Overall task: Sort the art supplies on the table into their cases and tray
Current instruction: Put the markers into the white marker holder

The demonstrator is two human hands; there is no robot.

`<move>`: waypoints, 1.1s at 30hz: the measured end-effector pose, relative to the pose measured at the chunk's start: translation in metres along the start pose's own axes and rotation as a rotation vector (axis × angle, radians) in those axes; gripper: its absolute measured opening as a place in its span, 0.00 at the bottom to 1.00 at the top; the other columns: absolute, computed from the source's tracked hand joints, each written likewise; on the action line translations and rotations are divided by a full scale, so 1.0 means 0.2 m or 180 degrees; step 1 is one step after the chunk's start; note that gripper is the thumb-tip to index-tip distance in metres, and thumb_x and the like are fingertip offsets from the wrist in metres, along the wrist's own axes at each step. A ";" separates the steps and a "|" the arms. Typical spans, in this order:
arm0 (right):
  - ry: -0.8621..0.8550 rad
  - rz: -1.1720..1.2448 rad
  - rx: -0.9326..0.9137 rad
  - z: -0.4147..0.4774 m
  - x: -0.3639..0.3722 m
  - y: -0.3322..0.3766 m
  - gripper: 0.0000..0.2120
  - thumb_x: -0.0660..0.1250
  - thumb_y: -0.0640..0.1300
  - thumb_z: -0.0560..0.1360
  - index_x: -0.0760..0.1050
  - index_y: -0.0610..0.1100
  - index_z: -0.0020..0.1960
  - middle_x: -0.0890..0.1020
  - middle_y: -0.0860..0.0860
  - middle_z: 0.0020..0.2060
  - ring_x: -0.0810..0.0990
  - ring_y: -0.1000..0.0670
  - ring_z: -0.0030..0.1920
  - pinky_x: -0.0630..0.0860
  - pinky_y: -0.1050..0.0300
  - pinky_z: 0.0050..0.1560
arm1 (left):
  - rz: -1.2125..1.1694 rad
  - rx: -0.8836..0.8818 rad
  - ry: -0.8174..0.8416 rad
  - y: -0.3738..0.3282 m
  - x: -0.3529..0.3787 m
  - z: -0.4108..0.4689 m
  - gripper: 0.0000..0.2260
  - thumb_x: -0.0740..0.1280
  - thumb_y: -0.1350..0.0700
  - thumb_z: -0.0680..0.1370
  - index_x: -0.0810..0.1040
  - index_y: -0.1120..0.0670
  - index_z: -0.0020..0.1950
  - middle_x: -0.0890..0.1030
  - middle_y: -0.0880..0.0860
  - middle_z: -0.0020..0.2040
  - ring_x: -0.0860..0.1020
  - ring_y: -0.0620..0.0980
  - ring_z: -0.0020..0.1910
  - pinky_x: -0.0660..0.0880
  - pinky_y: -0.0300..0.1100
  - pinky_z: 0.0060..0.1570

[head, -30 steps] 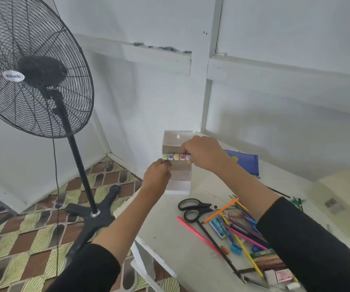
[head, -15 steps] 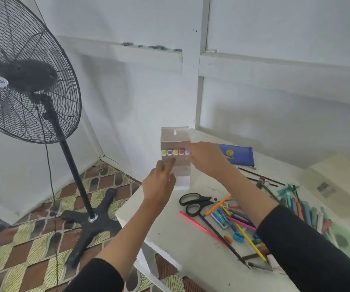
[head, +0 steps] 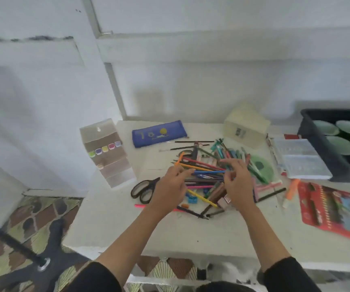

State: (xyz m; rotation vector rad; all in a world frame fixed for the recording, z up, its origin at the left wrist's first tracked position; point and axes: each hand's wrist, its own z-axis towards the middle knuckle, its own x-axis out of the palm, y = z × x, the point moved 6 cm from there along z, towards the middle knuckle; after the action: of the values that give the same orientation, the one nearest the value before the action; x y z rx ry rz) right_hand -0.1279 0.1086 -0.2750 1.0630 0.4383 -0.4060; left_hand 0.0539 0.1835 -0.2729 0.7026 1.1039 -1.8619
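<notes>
So left hand [head: 170,187] and right hand [head: 236,183] hover half-curled over the pencil pile [head: 201,164] (too blurry to tell any grip). Next, I'd guess: pinch one pencil free.

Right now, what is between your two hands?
In the head view, the pencil pile lies between the left hand and the right hand. A blue pencil spans the gap.

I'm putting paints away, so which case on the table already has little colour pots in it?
The clear plastic case at the table's left edge; the blue pouch and red pencil case show none.
</notes>
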 end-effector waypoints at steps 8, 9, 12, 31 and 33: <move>-0.0384 -0.0494 0.1370 -0.16 -0.55 -0.44 0.10 0.64 0.33 0.74 0.79 0.43 0.51 0.81 0.48 0.45 0.76 0.52 0.37 0.71 0.59 0.41 | -0.0454 0.0804 0.0619 -0.36 0.37 0.13 0.13 0.59 0.59 0.74 0.82 0.57 0.50 0.76 0.53 0.45 0.71 0.47 0.46 0.74 0.43 0.29; -0.0381 -0.0630 0.1461 -0.16 -0.60 -0.48 0.09 0.64 0.34 0.75 0.79 0.43 0.51 0.82 0.47 0.44 0.76 0.50 0.39 0.71 0.58 0.42 | -0.0484 0.0817 0.0648 -0.39 0.40 0.14 0.14 0.58 0.58 0.74 0.83 0.57 0.49 0.76 0.53 0.45 0.71 0.48 0.46 0.73 0.43 0.29; -0.0355 -0.0859 0.1774 -0.17 -0.70 -0.59 0.10 0.62 0.35 0.74 0.79 0.42 0.50 0.82 0.44 0.42 0.77 0.46 0.39 0.74 0.54 0.42 | -0.0542 0.0780 0.0714 -0.46 0.48 0.21 0.11 0.62 0.64 0.73 0.83 0.57 0.48 0.76 0.53 0.43 0.72 0.51 0.43 0.72 0.45 0.32; 0.1613 -0.1899 0.1381 0.11 -0.64 -0.80 0.15 0.69 0.42 0.71 0.68 0.42 0.55 0.77 0.45 0.51 0.77 0.45 0.50 0.71 0.55 0.44 | 0.0801 -0.0338 0.1523 -0.80 1.08 0.61 0.14 0.66 0.42 0.76 0.81 0.49 0.54 0.68 0.50 0.57 0.63 0.50 0.62 0.60 0.50 0.58; 0.1762 -0.1714 0.1350 0.14 -0.66 -0.80 0.17 0.70 0.44 0.70 0.70 0.42 0.56 0.77 0.45 0.50 0.78 0.45 0.49 0.74 0.54 0.45 | 0.0585 -0.0586 0.1493 -0.78 1.07 0.62 0.13 0.68 0.43 0.74 0.81 0.49 0.53 0.69 0.49 0.56 0.63 0.49 0.60 0.60 0.48 0.57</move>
State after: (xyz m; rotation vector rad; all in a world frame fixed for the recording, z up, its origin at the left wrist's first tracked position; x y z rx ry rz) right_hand -0.3178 0.0292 -0.3121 1.4708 1.1838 -0.7019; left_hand -0.1937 0.0342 -0.3197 1.1261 1.4293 -1.4528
